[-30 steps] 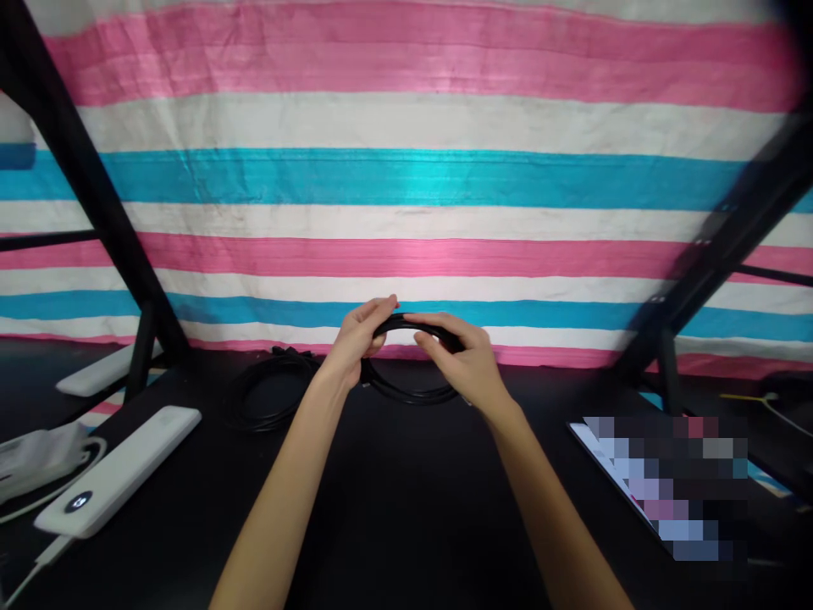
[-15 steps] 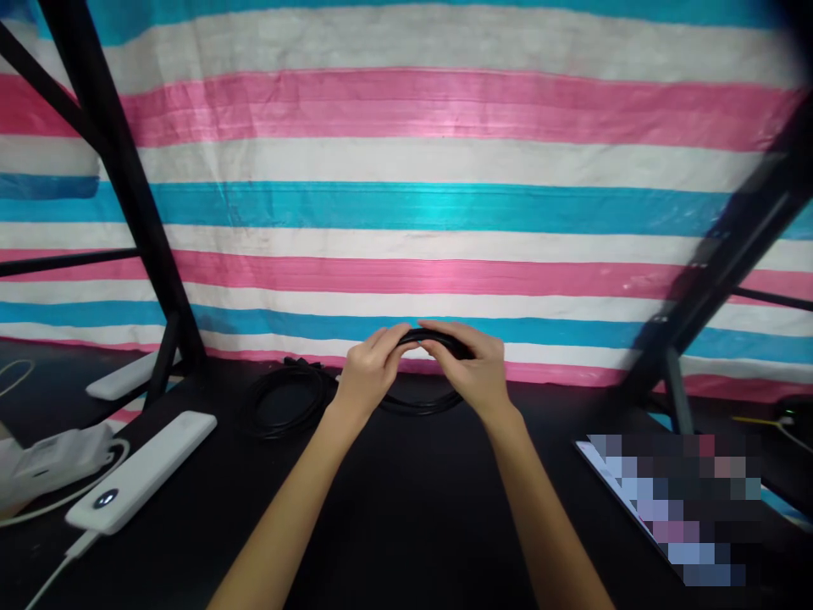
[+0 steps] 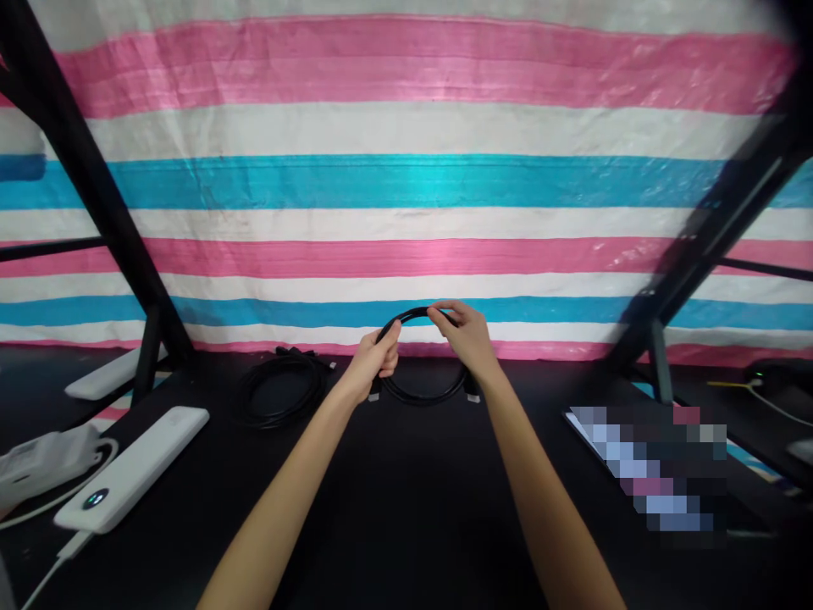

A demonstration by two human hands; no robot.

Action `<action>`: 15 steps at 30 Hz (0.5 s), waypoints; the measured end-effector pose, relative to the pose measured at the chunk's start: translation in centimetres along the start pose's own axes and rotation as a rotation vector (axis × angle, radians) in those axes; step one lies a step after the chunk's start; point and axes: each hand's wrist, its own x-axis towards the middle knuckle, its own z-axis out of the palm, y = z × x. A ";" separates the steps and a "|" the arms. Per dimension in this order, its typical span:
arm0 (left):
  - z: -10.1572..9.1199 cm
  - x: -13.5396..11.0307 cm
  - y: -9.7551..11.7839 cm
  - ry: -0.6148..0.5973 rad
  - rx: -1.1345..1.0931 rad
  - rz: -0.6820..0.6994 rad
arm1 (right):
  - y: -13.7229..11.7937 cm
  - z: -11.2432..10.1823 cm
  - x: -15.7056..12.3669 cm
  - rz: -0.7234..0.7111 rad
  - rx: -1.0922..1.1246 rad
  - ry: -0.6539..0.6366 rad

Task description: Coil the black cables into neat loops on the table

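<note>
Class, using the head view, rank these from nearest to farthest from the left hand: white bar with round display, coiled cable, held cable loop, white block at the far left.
1. Held cable loop: in the left hand's grip.
2. Coiled cable: just left of that hand.
3. White bar: farther left, nearer the wearer.
4. White block: beyond the bar, at the left edge.

Both forearms (image 3: 289,491) and hands (image 3: 369,366) are bare, the fingers (image 3: 389,362) slender.

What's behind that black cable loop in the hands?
Behind the cable loop are the striped sheet and black table. What the left hand and right hand cover can't be seen.
</note>
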 end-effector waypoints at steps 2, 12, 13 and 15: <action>0.2 0.4 -1.0 0.088 -0.064 -0.012 | 0.9 -0.7 0.1 0.215 -0.023 -0.137; -0.9 4.1 -6.7 0.297 0.379 -0.141 | 5.8 -2.0 0.0 0.768 -0.178 -0.485; -1.1 4.4 -7.5 0.297 0.469 -0.167 | 6.4 -1.9 0.1 0.813 -0.210 -0.507; -1.5 4.7 -8.9 0.293 0.648 -0.210 | 7.5 -1.5 0.0 0.906 -0.274 -0.570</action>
